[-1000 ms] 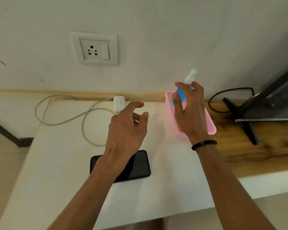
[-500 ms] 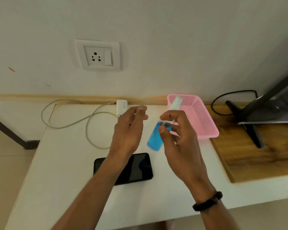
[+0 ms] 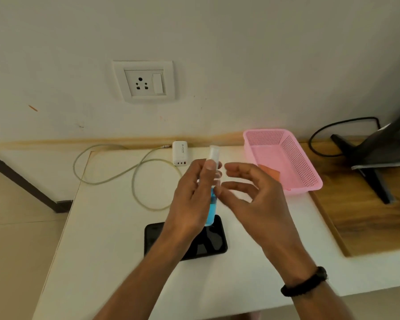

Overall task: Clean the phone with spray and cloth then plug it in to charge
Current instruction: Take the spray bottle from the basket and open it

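The spray bottle [image 3: 211, 199] has passed from my right hand [image 3: 252, 199], now loose-fingered and empty, to my left hand [image 3: 192, 199], which grips it above the phone [image 3: 214, 239] lying on the desk [image 3: 106, 227], so spraying can begin.

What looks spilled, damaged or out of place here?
Nothing spilled or damaged. The phone lies flat on the table, the left hand holds the spray bottle upright, and the charger sits unplugged below the socket, as expected.
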A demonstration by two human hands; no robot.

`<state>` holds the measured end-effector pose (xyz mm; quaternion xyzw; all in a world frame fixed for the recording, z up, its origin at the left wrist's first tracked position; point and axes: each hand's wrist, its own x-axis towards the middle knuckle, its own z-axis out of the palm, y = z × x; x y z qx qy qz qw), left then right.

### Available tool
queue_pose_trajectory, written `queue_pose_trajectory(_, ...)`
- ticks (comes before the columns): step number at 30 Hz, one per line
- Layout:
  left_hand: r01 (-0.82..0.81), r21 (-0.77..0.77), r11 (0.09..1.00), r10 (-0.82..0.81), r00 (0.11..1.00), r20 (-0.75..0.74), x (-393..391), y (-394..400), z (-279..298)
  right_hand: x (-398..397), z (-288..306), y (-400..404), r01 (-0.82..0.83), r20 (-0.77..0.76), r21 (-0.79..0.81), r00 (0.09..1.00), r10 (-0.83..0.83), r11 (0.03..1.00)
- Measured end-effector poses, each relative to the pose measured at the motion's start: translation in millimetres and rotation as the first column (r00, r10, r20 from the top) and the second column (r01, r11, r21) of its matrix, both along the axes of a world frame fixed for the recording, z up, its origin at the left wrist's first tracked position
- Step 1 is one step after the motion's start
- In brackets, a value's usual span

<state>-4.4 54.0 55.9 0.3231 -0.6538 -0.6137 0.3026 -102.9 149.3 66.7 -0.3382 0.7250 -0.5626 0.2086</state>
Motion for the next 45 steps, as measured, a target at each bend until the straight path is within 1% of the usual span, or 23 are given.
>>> queue_pose_trajectory(1,-0.008,-0.036,0.999,0.009,1.0,0.027,2.6,0.0,-1.2,-2.7,1.4,0.1,0.048,0.006,-0.004,0.999,-0.048,0.999)
queue_pose_trajectory(3,0.026,-0.162,0.986,-0.011,0.995,0.094,8.5,1.9,-3.5,-6.6,4.2,-0.5,0.121,0.064,-0.038,0.991,-0.119,0.992)
queue_pose_trajectory(6,0.111,-0.322,0.94,-0.051,0.981,0.188,14.3,7.2,-5.3,-4.2,4.7,-2.6,0.125,0.188,-0.07,0.976,-0.11,0.99)
queue_pose_trajectory(9,0.185,-0.46,0.868,-0.035,0.948,0.315,15.0,9.0,-6.5,-1.6,1.3,-4.2,0.108,0.27,-0.028,0.958,-0.096,0.994)
queue_pose_trajectory(11,0.216,-0.515,0.83,-0.026,0.937,0.35,16.1,9.6,-5.3,-2.1,0.1,-4.1,0.106,0.331,-0.023,0.939,-0.093,0.994)
queue_pose_trajectory(14,0.235,-0.546,0.804,-0.02,0.929,0.37,17.1,10.7,-5.3,-3.3,-0.9,-3.5,0.113,0.402,-0.037,0.911,-0.089,0.993)
queue_pose_trajectory(16,0.248,-0.561,0.79,-0.02,0.924,0.381,17.0,11.0,-6.3,-3.5,-1.0,-3.4,0.106,0.396,-0.039,0.914,-0.082,0.994)
queue_pose_trajectory(21,0.272,-0.537,0.798,-0.066,0.926,0.37,17.2,9.1,-3.2,-6.9,2.8,-0.7,0.055,0.313,-0.045,0.949,-0.038,0.997)
queue_pose_trajectory(27,0.323,-0.448,0.833,-0.207,0.934,0.29,21.5,1.3,7.0,-14.4,10.0,4.6,-0.043,0.196,-0.056,0.979,0.054,0.997)
queue_pose_trajectory(32,0.401,-0.385,0.831,-0.307,0.909,0.283,26.0,-8.4,9.9,-20.4,13.6,8.6,-0.138,0.157,-0.08,0.976,0.15,0.987)
queue_pose_trajectory(37,0.498,-0.353,0.792,-0.41,0.862,0.297,30.2,-22.4,11.7,-23.8,15.4,10.0,-0.226,0.117,-0.078,0.965,0.234,0.971)
queue_pose_trajectory(40,0.541,-0.272,0.796,-0.482,0.838,0.256,33.4,-30.1,11.6,-26.8,17.4,11.7,-0.288,0.108,-0.079,0.949,0.295,0.954)
queue_pose_trajectory(41,0.554,-0.22,0.803,-0.51,0.83,0.226,34.1,-31.1,12.1,-27.0,19.7,12.2,-0.296,0.136,-0.115,0.941,0.31,0.948)
queue_pose_trajectory(43,0.565,-0.138,0.813,-0.54,0.822,0.179,34.3,-30.8,12.6,-28.0,23.2,12.4,-0.245,0.197,-0.222,0.937,0.289,0.944)
queue_pose_trajectory(45,0.565,-0.139,0.813,-0.541,0.822,0.18,34.6,-29.7,12.0,-28.7,24.4,11.7,-0.18,0.167,-0.254,0.96,0.226,0.951)
